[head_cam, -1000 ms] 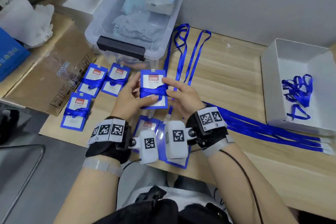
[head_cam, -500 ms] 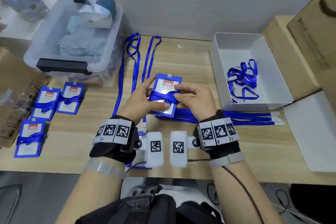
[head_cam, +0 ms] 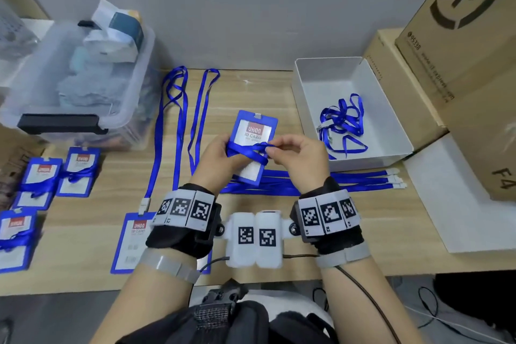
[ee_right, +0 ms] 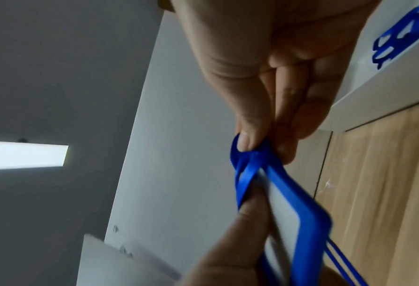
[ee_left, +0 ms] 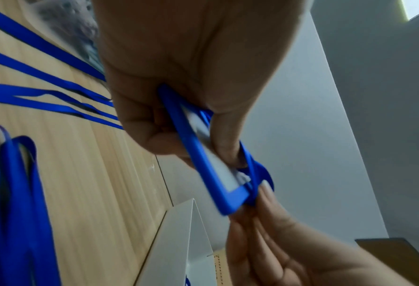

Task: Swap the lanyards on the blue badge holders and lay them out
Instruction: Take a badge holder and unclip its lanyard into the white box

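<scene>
I hold a blue badge holder (head_cam: pixel 255 131) with a white "UHOO ID CARD" insert tilted above the wooden table. A blue lanyard (head_cam: pixel 245 149) is wound across its middle. My left hand (head_cam: pixel 223 152) grips the holder's left edge, thumb on the face and fingers behind, as the left wrist view shows on the holder (ee_left: pixel 203 174). My right hand (head_cam: pixel 272 149) pinches a loop of that lanyard (ee_right: pixel 245 174) between thumb and forefinger at the holder's right edge (ee_right: pixel 301 203).
A white box (head_cam: pixel 307 109) at the right holds a tangled lanyard (head_cam: pixel 340 123). Straight lanyards (head_cam: pixel 349 180) lie under my hands. Three wrapped holders (head_cam: pixel 42 181) sit at the left, and one holder (head_cam: pixel 134 240) lies with its lanyard clipped on. Behind stands a clear bin (head_cam: pixel 83 78); cardboard boxes (head_cam: pixel 460 64) stand at the right.
Both hands carried the wrapped holder to the right, nearer the white box. My right fingers went from resting flat on the band to pinching a loop of it.
</scene>
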The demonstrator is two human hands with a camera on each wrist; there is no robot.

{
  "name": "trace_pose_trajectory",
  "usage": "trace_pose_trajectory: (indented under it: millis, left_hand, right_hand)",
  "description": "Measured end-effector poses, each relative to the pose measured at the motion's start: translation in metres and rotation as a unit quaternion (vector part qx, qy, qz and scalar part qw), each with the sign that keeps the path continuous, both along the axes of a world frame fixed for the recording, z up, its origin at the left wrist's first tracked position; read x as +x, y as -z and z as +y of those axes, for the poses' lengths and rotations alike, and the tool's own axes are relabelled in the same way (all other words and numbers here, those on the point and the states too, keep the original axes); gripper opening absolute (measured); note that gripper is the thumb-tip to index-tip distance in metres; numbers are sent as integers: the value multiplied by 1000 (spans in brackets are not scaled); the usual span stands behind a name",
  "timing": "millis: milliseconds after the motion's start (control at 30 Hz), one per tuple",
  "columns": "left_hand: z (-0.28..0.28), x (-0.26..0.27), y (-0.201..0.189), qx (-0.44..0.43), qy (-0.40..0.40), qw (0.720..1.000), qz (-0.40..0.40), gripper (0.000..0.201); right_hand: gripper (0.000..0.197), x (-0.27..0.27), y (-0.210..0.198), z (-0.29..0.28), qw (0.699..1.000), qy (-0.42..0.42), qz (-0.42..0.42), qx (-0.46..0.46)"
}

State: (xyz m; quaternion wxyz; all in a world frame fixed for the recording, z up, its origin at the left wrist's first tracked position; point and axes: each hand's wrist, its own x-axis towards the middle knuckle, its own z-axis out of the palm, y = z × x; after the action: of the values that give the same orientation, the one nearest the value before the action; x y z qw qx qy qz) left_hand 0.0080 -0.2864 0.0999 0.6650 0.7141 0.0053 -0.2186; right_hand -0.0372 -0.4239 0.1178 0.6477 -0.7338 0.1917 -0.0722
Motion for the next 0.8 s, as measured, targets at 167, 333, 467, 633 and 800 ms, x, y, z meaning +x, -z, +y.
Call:
trace_pose_trajectory:
  millis: [167, 333, 467, 633, 800]
  left_hand:
    - [9, 5, -3, -7, 27, 999, -27, 29]
    - [23, 10, 2, 123, 71, 985, -95, 44]
    - [33, 15, 13, 133, -85, 982, -105, 43]
    - [32, 15, -1, 43, -92, 986, -132, 46]
    - [25, 10, -15, -12, 11, 992, -127, 39]
  right_hand:
    - [13, -1, -4, -14, 977, 52, -26, 207]
    - [15, 0, -8, -35, 929, 139, -110, 326]
    - [15, 0, -8, -47, 944, 121, -97, 291]
    - [11, 1, 11, -52, 996, 9, 84, 18]
    - [34, 0, 11, -46, 989, -80, 95, -81]
